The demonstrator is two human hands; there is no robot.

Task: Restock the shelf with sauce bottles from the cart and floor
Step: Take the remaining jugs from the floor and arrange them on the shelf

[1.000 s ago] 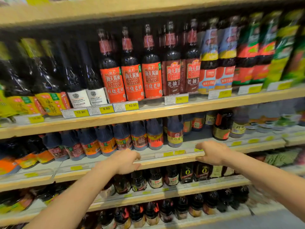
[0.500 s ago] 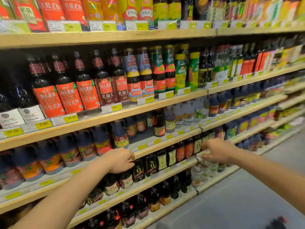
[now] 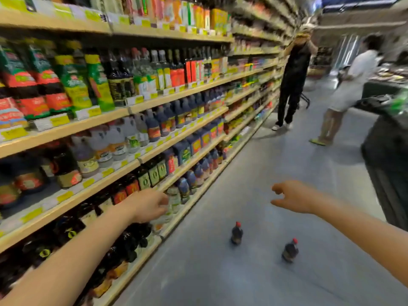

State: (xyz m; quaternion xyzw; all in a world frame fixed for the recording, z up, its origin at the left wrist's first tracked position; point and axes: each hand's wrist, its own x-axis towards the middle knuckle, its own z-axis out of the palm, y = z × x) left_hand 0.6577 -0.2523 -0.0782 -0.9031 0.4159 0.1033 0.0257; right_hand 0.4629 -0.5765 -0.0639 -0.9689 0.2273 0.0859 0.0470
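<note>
Two small dark sauce bottles with red caps stand upright on the grey floor, one (image 3: 237,233) nearer the shelf, the other (image 3: 290,251) to its right. My left hand (image 3: 148,206) hovers in front of the lower shelf (image 3: 72,196), fingers loosely curled, holding nothing. My right hand (image 3: 292,196) is out over the aisle above the two bottles, fingers apart and empty. The shelves on the left are packed with dark sauce bottles (image 3: 152,127). The picture is blurred.
A dark cart (image 3: 388,164) stands at the right edge of the aisle. Two people stand further down: one in black (image 3: 292,85) by the shelves, one in white (image 3: 348,89) at the right. Grey floor (image 3: 265,162) runs between the shelf and cart.
The view has swung right from the shelf face to the aisle, bringing the floor bottles, cart and people into sight. Both hands have come away from the shelf edge, the right one out over the floor.
</note>
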